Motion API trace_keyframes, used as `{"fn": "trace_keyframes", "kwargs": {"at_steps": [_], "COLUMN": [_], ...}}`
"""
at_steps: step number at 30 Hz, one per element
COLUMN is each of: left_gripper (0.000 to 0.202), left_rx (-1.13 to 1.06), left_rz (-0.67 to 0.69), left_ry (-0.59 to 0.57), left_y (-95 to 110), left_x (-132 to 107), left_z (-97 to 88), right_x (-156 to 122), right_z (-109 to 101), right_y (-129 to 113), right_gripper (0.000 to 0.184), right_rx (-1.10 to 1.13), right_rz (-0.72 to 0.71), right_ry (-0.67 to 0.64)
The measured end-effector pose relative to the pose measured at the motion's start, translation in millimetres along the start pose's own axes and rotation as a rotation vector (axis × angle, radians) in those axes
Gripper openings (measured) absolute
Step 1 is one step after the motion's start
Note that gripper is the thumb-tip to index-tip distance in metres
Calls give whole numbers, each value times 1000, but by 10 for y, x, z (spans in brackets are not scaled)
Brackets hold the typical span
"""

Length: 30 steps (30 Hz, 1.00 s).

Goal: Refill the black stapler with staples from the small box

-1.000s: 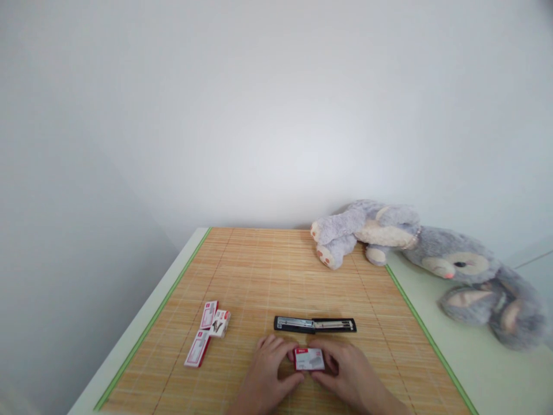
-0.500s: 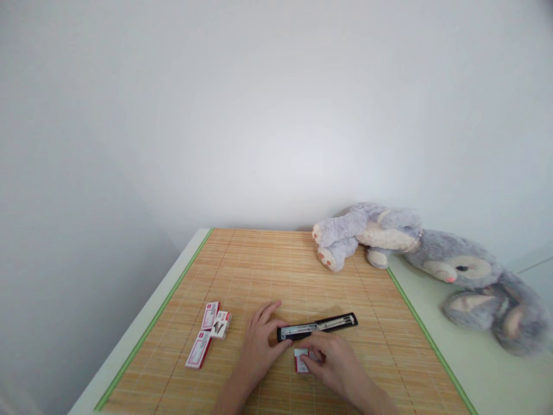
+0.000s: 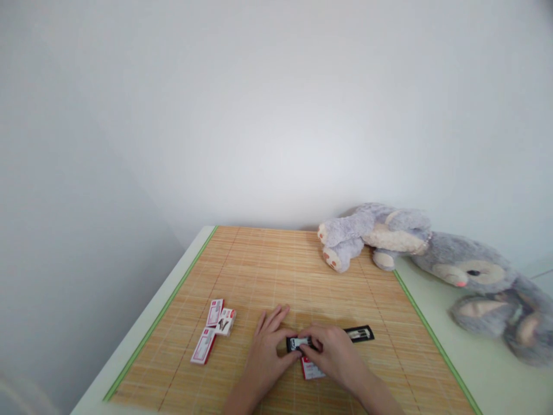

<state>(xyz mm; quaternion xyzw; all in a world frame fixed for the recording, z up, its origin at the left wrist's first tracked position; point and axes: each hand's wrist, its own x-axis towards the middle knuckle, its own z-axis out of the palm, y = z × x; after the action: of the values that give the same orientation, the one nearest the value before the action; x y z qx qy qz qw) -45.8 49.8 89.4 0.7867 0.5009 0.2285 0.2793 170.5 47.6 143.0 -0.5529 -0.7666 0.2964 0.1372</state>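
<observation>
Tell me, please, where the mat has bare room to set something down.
The mat is bare between the three small boxes and plush rabbit, and between the stapler and right green edge. It's crowded around the left hand, right hand and fourth box.

A pale table [image 3: 432, 300] bears a green-edged bamboo mat [image 3: 263, 268]. Three small boxes [image 3: 203, 346] lie close together on its left; at the near side, a red-and-white box [image 3: 311, 370] lies just beside a black stapler [image 3: 360, 334]. A grey plush rabbit [image 3: 447, 251] sprawls far right, across mat and table.
</observation>
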Motion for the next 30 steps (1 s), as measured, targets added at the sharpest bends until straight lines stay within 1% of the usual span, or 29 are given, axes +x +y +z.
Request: {"fn": "trace_keyframes", "kwargs": {"at_steps": [3,8,12,15,17,18,21,23,24,25,27,28,30], "left_gripper": [35,33,33,34,35,35,36,35,34,34,33,33,33], "left_rx": [12,21,12,7,5,3,-3,-9,-13,-17,-22,-25,-28], "left_rz": [-8,-9,-7,-12,-21,-23,-27,-29,-28,-28,-27,-28,-30], "left_ry": [3,26,38,27,21,19,27,37,41,44,50,52,51], "left_y": [-14,-32,-18,-4,0,1,-3,-10,-12,-14,-14,-10,-1], "left_x": [-8,-16,-5,-1,-5,-8,-13,-10,-6,-3,4,6,5], "left_z": [9,26,15,0,-4,-4,0,3,3,3,1,0,-2], "right_x": [-34,-130,-151,-170,-217,-252,-393,-492,-535,-571,-616,-624,-616], "right_z": [-42,-56,8,-25,-133,-211,-483,-647,-714,-770,-854,-884,-919], "right_y": [35,110,24,-18,50,121,449,683,776,845,900,888,803], "right_gripper": [25,15,18,21,24,24,27,48,54,52,35,27,19], "right_rx": [-10,-100,-106,-87,-76,-79,-149,-201,-212,-207,-155,-113,-9], "right_rz": [9,78,80,78,68,63,51,32,32,35,45,48,43], "right_ry": [2,-18,-18,-22,-5,20,147,200,201,179,98,63,34]}}
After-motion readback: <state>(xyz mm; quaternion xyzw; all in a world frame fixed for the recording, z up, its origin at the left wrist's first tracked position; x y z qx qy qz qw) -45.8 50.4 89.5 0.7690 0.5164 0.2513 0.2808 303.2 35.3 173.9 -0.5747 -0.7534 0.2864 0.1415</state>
